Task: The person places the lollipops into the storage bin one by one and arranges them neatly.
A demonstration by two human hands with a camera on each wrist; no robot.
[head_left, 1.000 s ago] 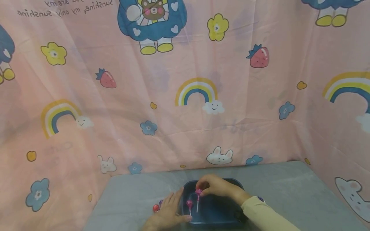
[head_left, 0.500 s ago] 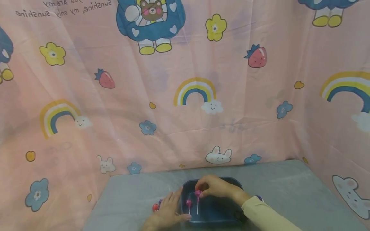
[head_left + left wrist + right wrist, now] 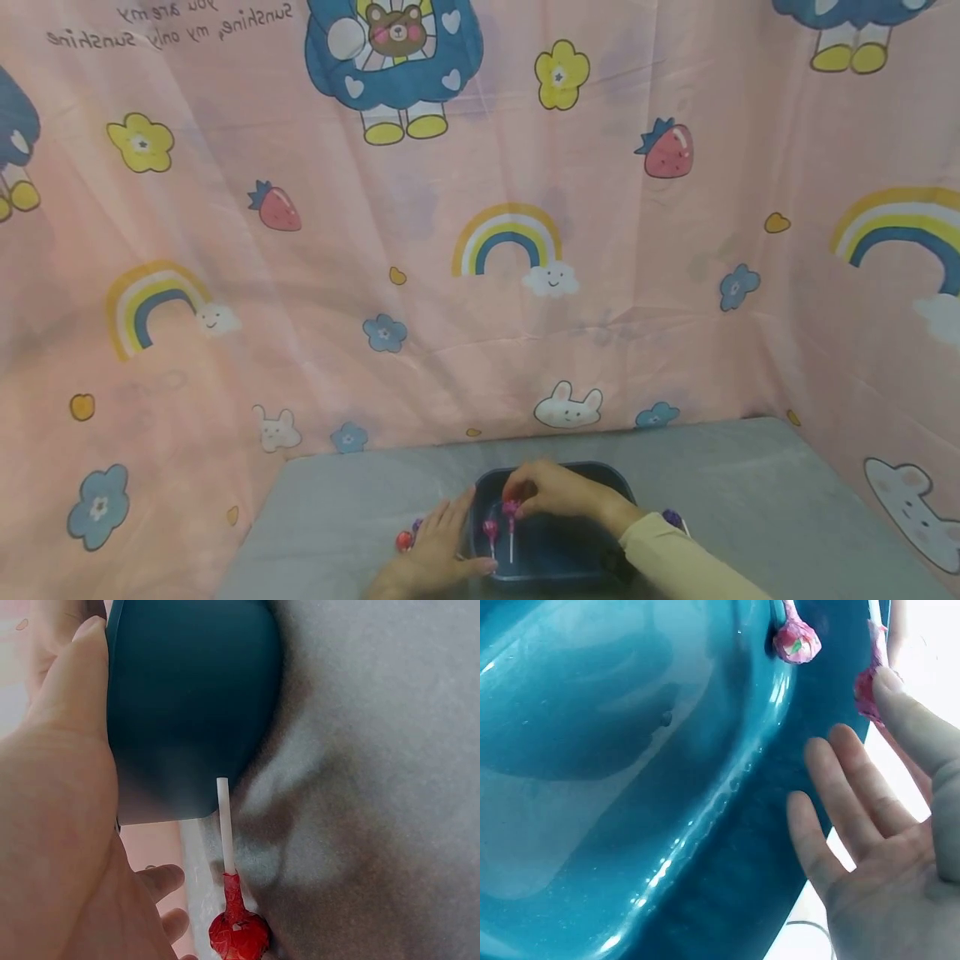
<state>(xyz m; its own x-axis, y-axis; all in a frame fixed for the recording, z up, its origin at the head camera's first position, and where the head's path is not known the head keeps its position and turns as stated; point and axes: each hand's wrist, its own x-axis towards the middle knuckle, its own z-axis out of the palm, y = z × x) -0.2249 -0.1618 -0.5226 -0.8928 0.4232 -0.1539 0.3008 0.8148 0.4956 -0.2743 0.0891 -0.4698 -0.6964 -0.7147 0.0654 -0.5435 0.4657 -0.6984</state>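
Note:
My right hand [image 3: 558, 492] pinches a pink-wrapped lollipop [image 3: 512, 510] by its head between thumb and forefinger, over the left part of a dark blue basin [image 3: 555, 575]. The white stick points down in the head view. The other fingers extend loosely in the right wrist view. Another pink lollipop [image 3: 798, 641] lies inside the basin, left of the held one. My left hand [image 3: 435, 550] rests against the basin's left side, fingers straight and thumb along the near rim. Beside that hand, a red lollipop [image 3: 238, 934] lies on the table, its stick pointing at the basin wall.
A purple-wrapped candy [image 3: 417, 526] shows partly behind the left hand. Beyond the right sleeve [image 3: 682, 554] sits another purple-wrapped candy [image 3: 672, 518], partly hidden. The grey-covered table [image 3: 750, 492] backs onto a pink printed curtain [image 3: 480, 333].
The right hand has shifted slightly left and lower with the pink lollipop. More of the purple candy shows beyond the sleeve. The left hand stays in place.

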